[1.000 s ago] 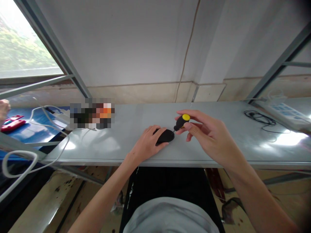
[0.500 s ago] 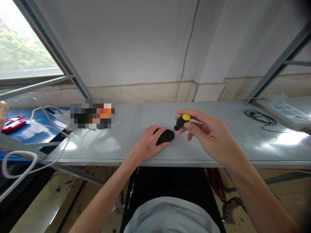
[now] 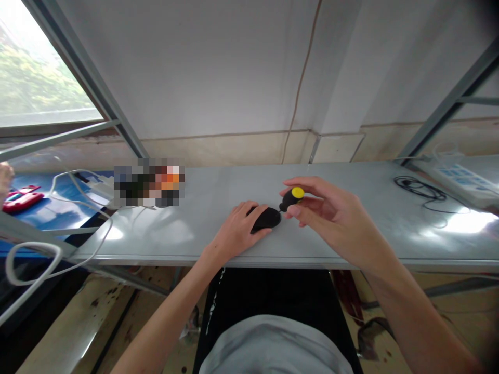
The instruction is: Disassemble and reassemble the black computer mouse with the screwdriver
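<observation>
On the grey table (image 3: 218,187) lies a black, rounded object like a computer mouse (image 3: 268,219). My left hand (image 3: 241,226) is wrapped round its left part, fingers over the top and thumb along the near side. Just to the right, my right hand (image 3: 323,208) holds a short screwdriver (image 3: 290,198) with a black handle and yellow end cap between thumb and fingers. The handle tilts up to the right, and its tip points down at the right end of the black object. Whether the tip touches it is too small to tell.
A coiled black cable (image 3: 419,188) and a white power strip (image 3: 463,179) lie at the right. Blurred items (image 3: 150,184) stand at the back left. A white cable (image 3: 107,234) hangs over the left edge. At the far left, another person's hand (image 3: 5,179) is near a red object (image 3: 23,198).
The screwdriver handle has shifted slightly down and left, and my right thumb has moved left along it. My left hand and the black object look unmoved.
</observation>
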Demonstrator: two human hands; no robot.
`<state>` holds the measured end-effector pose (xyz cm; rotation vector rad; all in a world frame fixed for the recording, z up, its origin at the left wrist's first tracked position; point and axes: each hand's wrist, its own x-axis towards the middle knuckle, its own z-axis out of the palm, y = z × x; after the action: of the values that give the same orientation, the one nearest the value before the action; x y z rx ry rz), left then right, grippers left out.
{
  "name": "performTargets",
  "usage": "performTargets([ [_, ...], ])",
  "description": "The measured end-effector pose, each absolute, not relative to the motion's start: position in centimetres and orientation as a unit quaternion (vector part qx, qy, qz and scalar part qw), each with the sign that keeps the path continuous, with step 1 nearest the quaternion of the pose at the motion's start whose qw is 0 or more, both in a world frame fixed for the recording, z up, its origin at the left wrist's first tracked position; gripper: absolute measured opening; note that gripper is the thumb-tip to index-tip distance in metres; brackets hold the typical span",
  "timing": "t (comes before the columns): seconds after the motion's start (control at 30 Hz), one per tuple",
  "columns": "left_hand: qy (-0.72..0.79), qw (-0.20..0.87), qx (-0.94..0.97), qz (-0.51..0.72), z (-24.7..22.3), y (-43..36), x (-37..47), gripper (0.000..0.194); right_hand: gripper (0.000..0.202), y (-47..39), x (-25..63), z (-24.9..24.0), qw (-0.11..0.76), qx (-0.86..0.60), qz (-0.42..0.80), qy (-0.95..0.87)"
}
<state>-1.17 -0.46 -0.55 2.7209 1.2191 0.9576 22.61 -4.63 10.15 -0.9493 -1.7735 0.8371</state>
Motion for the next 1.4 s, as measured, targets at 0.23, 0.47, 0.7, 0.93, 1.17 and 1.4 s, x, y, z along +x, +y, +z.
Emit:
performTargets([
  [0.23, 0.388, 0.000, 0.870, 0.305, -0.54, -0.42, -1.15, 0.054, 0.024, -4.50, 22.51, 10.23, 0.486, -0.375, 0.356, -0.705],
  [0.47, 0.383, -0.005, 0.870, 0.310, -0.80, -0.31, -1.19, 0.053, 0.025, -4.41, 22.68, 10.23, 0.468, -0.384, 0.342, -0.719],
  [0.7, 0.377, -0.009, 0.871, 0.315, -0.72, -0.25, -1.22, 0.051, 0.029, -4.59, 22.89, 10.17, 0.454, -0.347, 0.353, -0.741],
  [0.93, 0.385, 0.000, 0.870, 0.309, -0.61, -0.25, -1.10, 0.052, 0.028, -4.48, 23.34, 10.02, 0.481, -0.365, 0.379, -0.701],
  [1.17, 0.384, 0.000, 0.870, 0.308, -0.64, -0.27, -1.17, 0.051, 0.024, -4.34, 22.91, 10.25, 0.472, -0.378, 0.367, -0.707],
  [1.4, 0.383, -0.001, 0.870, 0.309, -0.72, -0.26, -1.18, 0.052, 0.027, -4.51, 22.59, 10.13, 0.479, -0.363, 0.358, -0.714],
])
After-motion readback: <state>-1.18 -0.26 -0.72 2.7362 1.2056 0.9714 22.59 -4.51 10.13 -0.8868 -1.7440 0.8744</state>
